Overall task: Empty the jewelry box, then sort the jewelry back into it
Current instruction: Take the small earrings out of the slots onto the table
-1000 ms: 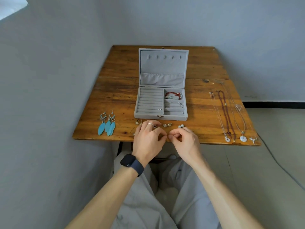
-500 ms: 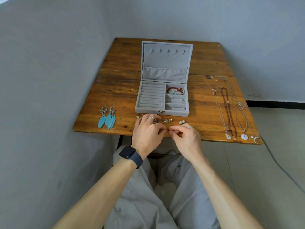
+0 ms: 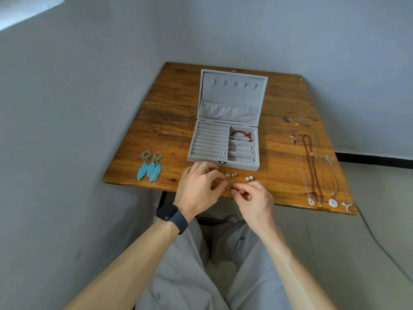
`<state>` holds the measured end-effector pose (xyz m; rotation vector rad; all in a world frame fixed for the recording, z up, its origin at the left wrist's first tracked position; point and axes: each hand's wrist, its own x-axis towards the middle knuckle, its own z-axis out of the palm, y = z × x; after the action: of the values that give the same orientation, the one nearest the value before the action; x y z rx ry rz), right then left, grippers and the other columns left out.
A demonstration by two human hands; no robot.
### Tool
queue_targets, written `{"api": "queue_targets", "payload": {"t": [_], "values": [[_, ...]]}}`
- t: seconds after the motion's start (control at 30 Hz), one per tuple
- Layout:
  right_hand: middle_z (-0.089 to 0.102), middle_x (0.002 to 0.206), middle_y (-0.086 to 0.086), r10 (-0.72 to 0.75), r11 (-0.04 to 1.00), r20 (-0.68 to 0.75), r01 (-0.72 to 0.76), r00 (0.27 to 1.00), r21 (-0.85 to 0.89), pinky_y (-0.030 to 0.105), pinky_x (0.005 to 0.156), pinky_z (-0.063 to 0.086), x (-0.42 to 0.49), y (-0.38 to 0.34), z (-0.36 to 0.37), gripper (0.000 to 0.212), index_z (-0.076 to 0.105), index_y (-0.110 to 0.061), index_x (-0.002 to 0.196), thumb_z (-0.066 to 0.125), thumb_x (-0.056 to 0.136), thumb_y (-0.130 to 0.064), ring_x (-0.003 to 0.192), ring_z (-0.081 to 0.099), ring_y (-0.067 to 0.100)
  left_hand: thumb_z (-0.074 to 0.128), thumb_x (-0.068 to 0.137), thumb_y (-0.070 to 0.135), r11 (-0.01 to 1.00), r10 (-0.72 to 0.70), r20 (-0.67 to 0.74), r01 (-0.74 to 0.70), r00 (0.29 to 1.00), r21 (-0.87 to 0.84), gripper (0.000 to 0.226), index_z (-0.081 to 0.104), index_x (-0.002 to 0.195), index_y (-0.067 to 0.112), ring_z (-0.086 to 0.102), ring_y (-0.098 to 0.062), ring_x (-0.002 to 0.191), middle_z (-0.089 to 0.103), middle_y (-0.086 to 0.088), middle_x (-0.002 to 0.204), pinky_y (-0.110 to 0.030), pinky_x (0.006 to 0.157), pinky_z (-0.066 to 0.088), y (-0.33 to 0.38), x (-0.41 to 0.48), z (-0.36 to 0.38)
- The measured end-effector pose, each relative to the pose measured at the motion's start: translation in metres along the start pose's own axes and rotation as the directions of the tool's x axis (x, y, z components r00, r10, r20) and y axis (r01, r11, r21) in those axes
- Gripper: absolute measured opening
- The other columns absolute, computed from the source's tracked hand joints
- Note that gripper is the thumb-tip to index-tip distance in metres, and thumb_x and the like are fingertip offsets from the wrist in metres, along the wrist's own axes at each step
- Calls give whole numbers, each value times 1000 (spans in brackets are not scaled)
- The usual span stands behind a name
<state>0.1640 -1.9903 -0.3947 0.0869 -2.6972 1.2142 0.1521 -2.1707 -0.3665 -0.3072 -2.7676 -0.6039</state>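
OK, the jewelry box (image 3: 211, 139) sits open mid-table, lid upright, its front wall set back from the near edge of the table (image 3: 169, 121). In its right-hand compartments are a red bracelet (image 3: 242, 133) at the back and a silver bracelet (image 3: 244, 147) in the middle. Both hands are together over the near edge. The right hand (image 3: 252, 202) pinches a small piece (image 3: 229, 187) between thumb and forefinger. The left hand (image 3: 197, 191) has curled fingers at the same piece; cannot tell whether it grips. The strip of wood between box and edge holds two studs (image 3: 230, 174) and two pearl earrings (image 3: 249, 178), both just beyond the fingertips. Feather earrings (image 3: 150, 164) lie near the front left corner, tips close to the edge. Necklaces (image 3: 317, 168) run along the right side, pendants almost at the near edge. Bare wood shows on both sides of the box and behind the lid.
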Motion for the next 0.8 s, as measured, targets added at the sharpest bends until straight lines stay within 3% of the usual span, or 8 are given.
{"api": "queue_targets", "payload": {"t": [0.17, 0.3, 0.43, 0.5, 0.67, 0.8], "values": [[61, 89, -15, -7, 997, 33, 4, 999, 77, 6, 68, 41, -2, -5, -18, 15, 78, -23, 102, 73, 88, -18, 83, 57, 2, 56, 98, 36, 999, -49, -91, 48, 995, -7, 29, 66, 122, 24, 54, -19, 122, 63, 0, 125, -39, 98, 47, -25, 24, -18], [63, 94, -12, -57, 998, 46, 55, 997, 44, 3, 67, 43, 20, -22, -34, 13, 74, -26, 103, 68, 92, -22, 86, 56, -7, 44, 101, 40, 995, -71, 27, 69, 997, 73, 47, 49, 144, 22, 40, -24, 141, 48, -4, 150, -46, 113, 34, -42, 52, -18], [62, 99, -11, -148, 983, 83, 156, 986, -100, 8, 72, 46, 61, -39, -36, 19, 72, -27, 112, 63, 95, -28, 83, 60, -2, 31, 106, 42, 991, -52, 238, 21, 970, 128, 55, 26, 157, 23, 13, -16, 153, 22, 2, 165, -48, 122, 13, -48, 71, -8], [61, 103, -9, -163, 963, 143, 189, 976, -193, 22, 82, 52, 80, -45, -30, 24, 70, -27, 118, 61, 96, -31, 88, 61, 4, 22, 107, 43, 990, -51, 315, 7, 948, 139, 55, 17, 159, 25, 4, -12, 154, 12, 6, 167, -45, 123, 7, -48, 73, -2], [61, 113, -1, -201, 883, 258, 289, 945, -370, 28, 90, 49, 110, -50, -11, 31, 67, -23, 126, 55, 100, -32, 105, 59, 15, 15, 108, 43, 991, -93, 332, 54, 939, 124, 55, 8, 160, 29, -3, -7, 153, 5, 11, 167, -45, 123, 6, -49, 71, 4], [63, 112, -1, -232, 804, 294, 353, 927, -478, 29, 92, 50, 117, -50, -3, 29, 71, -24, 121, 56, 98, -35, 108, 57, 16, 16, 108, 42, 992, -114, 340, 89, 934, 89, 55, 9, 160, 30, -4, -6, 153, 4, 13, 167, -48, 124, 8, -47, 72, 3]]}}
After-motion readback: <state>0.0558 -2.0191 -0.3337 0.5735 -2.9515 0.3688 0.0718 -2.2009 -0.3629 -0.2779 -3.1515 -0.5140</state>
